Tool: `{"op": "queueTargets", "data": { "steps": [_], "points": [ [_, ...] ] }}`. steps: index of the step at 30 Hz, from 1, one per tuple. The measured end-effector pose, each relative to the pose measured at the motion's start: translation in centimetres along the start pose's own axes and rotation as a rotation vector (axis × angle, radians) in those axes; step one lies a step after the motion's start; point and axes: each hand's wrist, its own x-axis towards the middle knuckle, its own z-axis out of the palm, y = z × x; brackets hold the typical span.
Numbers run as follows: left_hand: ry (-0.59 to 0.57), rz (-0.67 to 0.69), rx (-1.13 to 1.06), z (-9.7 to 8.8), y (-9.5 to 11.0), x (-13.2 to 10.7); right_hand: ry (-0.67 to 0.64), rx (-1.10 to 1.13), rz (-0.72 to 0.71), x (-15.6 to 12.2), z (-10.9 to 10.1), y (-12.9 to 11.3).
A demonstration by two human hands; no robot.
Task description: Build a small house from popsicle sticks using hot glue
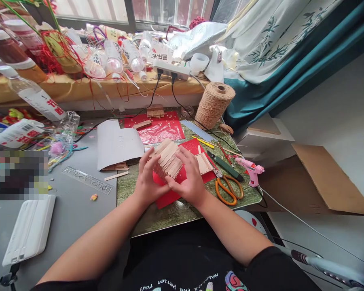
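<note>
Between my two hands is a small structure of wooden craft sticks [169, 157], its sticks set side by side in a slatted panel. My left hand [148, 178] grips its left side, fingers on the upper edge and thumb below. On the right side, my right hand [189, 178] holds it the same way, and the two thumbs almost meet at the bottom. Under the hands lies a red sheet [166, 199]. Just right of my right hand, a flat panel of craft sticks [204, 163] rests partly on that sheet. The underside of the held structure is hidden.
Orange-handled scissors [229, 190], a green utility knife [226, 165] and a pink glue gun [252, 171] lie to the right. A twine spool [215, 106] stands behind. White paper [119, 143] and a clear ruler [87, 180] are left. Black cords run from a power strip [171, 70].
</note>
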Motion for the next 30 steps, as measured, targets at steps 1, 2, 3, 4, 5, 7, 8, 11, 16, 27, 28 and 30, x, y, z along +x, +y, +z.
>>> {"op": "queueTargets", "data": {
  "steps": [1, 2, 3, 4, 5, 7, 8, 11, 16, 27, 28, 30],
  "points": [
    [-0.001, 0.003, -0.001, -0.1, -0.2, 0.1, -0.021, 0.009, -0.003, -0.1, -0.3, 0.1],
    [-0.001, 0.005, -0.001, -0.3, -0.3, 0.2, -0.037, 0.018, -0.011, -0.4, -0.8, 0.2],
    [0.001, 0.005, 0.002, -0.5, -0.4, 0.3, -0.039, 0.026, -0.023, -0.8, -1.5, 0.4],
    [0.01, 0.006, 0.007, -0.6, -0.4, 0.4, -0.031, 0.029, -0.037, -1.3, -2.4, 0.7],
    [0.022, 0.005, 0.015, -0.8, -0.5, 0.6, -0.002, 0.025, -0.049, -2.0, -3.4, 1.0],
    [0.046, 0.003, 0.028, -1.0, -0.4, 0.9, 0.07, 0.012, -0.062, -3.7, -5.8, 2.1],
    [0.054, -0.001, 0.036, -1.1, -0.4, 1.0, 0.093, -0.005, -0.042, -4.6, -7.1, 2.7],
    [0.045, 0.004, 0.062, -1.1, -0.4, 1.2, 0.278, -0.071, 0.153, -7.2, -10.5, 5.1],
    [0.048, 0.061, 0.07, -1.0, -0.5, 0.8, 0.789, -0.195, 0.345, -11.0, -14.4, 10.4],
    [0.045, 0.04, 0.033, -1.0, -0.1, 0.6, 0.516, -0.303, 0.821, -11.6, -17.5, 17.2],
    [0.044, 0.035, 0.031, -1.0, 0.0, 0.6, 0.496, -0.328, 0.826, -11.2, -17.7, 17.0],
    [0.046, 0.017, 0.024, -1.0, -0.1, 0.5, 0.442, -0.367, 0.811, -10.4, -18.1, 16.5]
  ]
}}
